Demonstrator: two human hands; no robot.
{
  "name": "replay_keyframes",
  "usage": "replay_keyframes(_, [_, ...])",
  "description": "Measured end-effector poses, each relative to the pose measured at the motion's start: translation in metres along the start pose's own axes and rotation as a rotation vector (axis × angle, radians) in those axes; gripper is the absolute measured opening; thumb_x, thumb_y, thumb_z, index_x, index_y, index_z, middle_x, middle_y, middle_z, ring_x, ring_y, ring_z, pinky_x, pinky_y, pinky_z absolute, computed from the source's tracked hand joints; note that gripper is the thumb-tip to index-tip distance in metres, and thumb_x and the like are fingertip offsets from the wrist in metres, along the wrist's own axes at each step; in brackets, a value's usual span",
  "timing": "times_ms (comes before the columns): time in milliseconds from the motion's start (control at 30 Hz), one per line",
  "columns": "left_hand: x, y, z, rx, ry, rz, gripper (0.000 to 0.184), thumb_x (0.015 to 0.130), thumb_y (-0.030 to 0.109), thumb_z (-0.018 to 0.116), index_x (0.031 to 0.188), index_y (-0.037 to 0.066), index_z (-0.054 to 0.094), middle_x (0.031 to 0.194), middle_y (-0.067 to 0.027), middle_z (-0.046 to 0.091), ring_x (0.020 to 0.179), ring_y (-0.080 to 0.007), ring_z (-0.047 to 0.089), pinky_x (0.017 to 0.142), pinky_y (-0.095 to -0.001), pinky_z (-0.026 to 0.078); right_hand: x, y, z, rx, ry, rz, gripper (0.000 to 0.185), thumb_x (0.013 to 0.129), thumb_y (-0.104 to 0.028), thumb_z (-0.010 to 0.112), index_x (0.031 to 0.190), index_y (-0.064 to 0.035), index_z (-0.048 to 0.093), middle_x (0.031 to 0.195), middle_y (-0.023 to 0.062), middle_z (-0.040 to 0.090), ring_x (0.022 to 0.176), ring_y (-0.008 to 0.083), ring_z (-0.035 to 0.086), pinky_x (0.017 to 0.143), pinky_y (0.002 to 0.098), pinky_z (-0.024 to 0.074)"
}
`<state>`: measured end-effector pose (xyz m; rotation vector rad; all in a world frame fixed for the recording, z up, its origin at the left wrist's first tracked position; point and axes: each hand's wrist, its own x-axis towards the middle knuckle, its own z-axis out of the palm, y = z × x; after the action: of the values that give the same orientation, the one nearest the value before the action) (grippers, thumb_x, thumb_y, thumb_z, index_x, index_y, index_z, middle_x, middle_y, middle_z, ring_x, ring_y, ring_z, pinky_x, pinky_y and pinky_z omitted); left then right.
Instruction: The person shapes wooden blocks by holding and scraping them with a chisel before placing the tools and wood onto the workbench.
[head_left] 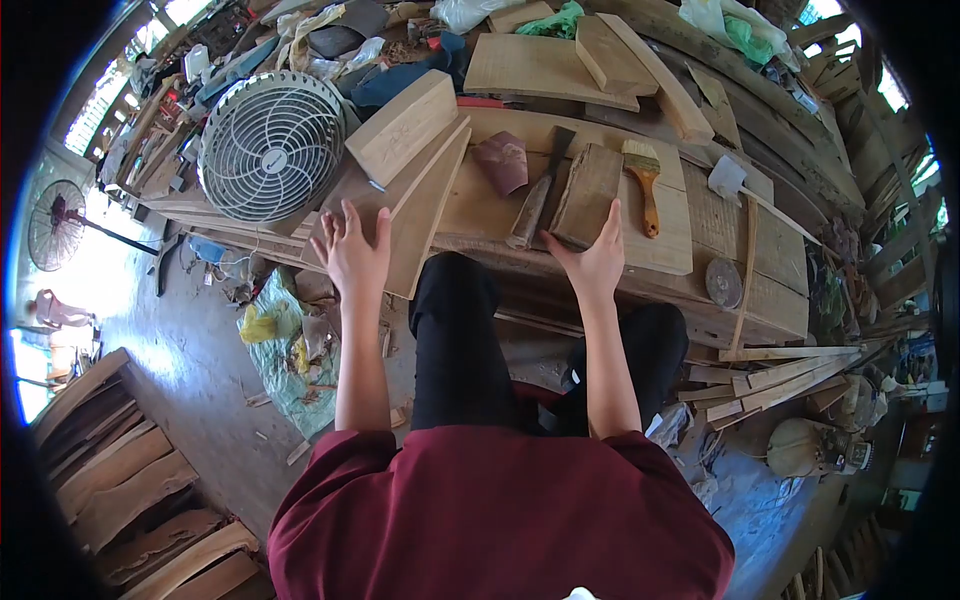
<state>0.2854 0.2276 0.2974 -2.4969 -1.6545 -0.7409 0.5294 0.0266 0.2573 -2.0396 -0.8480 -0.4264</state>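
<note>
My left hand (357, 252) is open, its fingers spread above the near edge of thin wooden boards (428, 205); it holds nothing. Close by lies a thick pale wooden block (402, 128). My right hand (594, 258) has thumb and fingers stretched apart around the near end of a rough brown wooden block (588, 190). Whether it touches that block I cannot tell. Left of the block lies a chisel (543, 185) with a wooden handle, and beyond it a folded piece of reddish sandpaper (502, 163). A paintbrush (645, 185) with an orange-brown handle rests on the right.
A round fan (272, 150) stands at the left of the workbench (665, 240). On the right are a white-headed tool (727, 176) and a round disc (723, 283). Planks (545, 65) lie at the back; stacked boards (130, 490) and a plastic sheet (290, 350) are on the floor.
</note>
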Motion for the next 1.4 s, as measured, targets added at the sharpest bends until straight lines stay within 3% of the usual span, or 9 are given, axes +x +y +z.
replay_keyframes(100, [0.003,0.012,0.004,-0.075,-0.042,-0.03,0.074,0.093,0.056,0.044,0.143,0.002,0.037,0.144,-0.029,0.038,0.138,-0.0387,0.032,0.113,-0.0554,0.02,0.0,-0.001,-0.002,0.007,-0.041,0.009,0.115,0.062,-0.048,0.085,0.143,0.0058,0.025,0.139,0.0293,0.042,0.124,0.0435,0.047,0.101,0.0437,0.043])
replay_keyframes(200, [0.001,0.007,0.004,-0.146,-0.035,-0.017,0.073,0.093,0.056,0.045,0.145,0.006,0.036,0.146,-0.0267,0.037,0.139,-0.0388,0.03,0.112,-0.0573,0.018,0.0,-0.002,-0.003,0.003,-0.044,0.021,0.115,0.062,-0.048,0.085,0.143,0.0056,0.025,0.14,0.0291,0.041,0.125,0.0434,0.047,0.101,0.0438,0.0426])
replay_keyframes(400, [-0.028,-0.015,-0.011,-0.195,-0.059,0.069,0.063,0.091,0.05,0.053,0.145,0.021,0.039,0.149,-0.0165,0.038,0.14,-0.038,0.029,0.111,-0.0629,0.009,-0.001,0.003,0.002,-0.019,0.013,-0.017,0.115,0.059,-0.048,0.086,0.144,0.0013,0.027,0.135,0.0284,0.046,0.121,0.0424,0.05,0.099,0.0436,0.0442])
replay_keyframes(600, [-0.027,-0.016,-0.007,-0.282,0.006,0.206,0.054,0.088,0.04,0.058,0.14,0.028,0.048,0.143,-0.0127,0.046,0.136,-0.0317,0.038,0.111,-0.0614,0.006,-0.002,0.003,0.002,-0.023,0.012,-0.012,0.115,0.058,-0.048,0.087,0.144,0.0012,0.028,0.135,0.0279,0.047,0.121,0.0423,0.051,0.098,0.0437,0.0446])
replay_keyframes(933, [0.0,0.009,0.025,-0.323,0.111,0.234,0.05,0.087,0.034,0.057,0.137,0.028,0.052,0.138,-0.0124,0.053,0.131,-0.0289,0.045,0.111,-0.0587,0.01,0.0,0.0,-0.001,-0.004,-0.011,0.025,0.115,0.058,-0.048,0.087,0.144,0.0005,0.027,0.135,0.0281,0.047,0.121,0.0426,0.05,0.098,0.044,0.0445])
replay_keyframes(1267, [0.03,0.021,0.043,-0.345,0.129,0.257,0.046,0.087,0.032,0.057,0.134,0.028,0.054,0.134,-0.0099,0.055,0.128,-0.0291,0.047,0.109,-0.0602,0.014,0.001,0.0,-0.001,-0.013,-0.028,-0.004,0.116,0.058,-0.047,0.086,0.142,0.0064,0.027,0.137,0.0313,0.043,0.12,0.0448,0.05,0.098,0.0443,0.0453])
replay_keyframes(1333, [0.031,0.033,0.04,-0.247,0.171,0.179,0.04,0.087,0.03,0.059,0.126,0.021,0.06,0.13,-0.011,0.057,0.123,-0.0287,0.05,0.106,-0.0564,0.025,0.001,0.001,0.0,-0.021,-0.016,-0.012,0.116,0.058,-0.047,0.086,0.141,0.0066,0.027,0.136,0.0314,0.043,0.12,0.0447,0.05,0.098,0.0444,0.0454])
replay_keyframes(1367, [0.029,0.04,0.039,-0.252,0.17,0.186,0.04,0.087,0.03,0.059,0.126,0.021,0.06,0.13,-0.011,0.057,0.123,-0.0287,0.05,0.106,-0.0564,0.025,0.001,0.002,0.001,-0.017,-0.012,-0.004,0.116,0.058,-0.048,0.086,0.142,0.005,0.026,0.136,0.0294,0.045,0.12,0.0437,0.051,0.097,0.0441,0.0458])
replay_keyframes(1400, [0.026,0.054,0.031,-0.404,0.178,0.296,0.035,0.087,0.028,0.06,0.12,0.018,0.063,0.126,-0.0122,0.058,0.119,-0.0297,0.052,0.102,-0.0528,0.033,0.0,0.002,0.001,-0.013,-0.008,0.006,0.116,0.058,-0.049,0.086,0.143,0.0034,0.026,0.136,0.0274,0.046,0.119,0.0426,0.051,0.096,0.0439,0.0462])
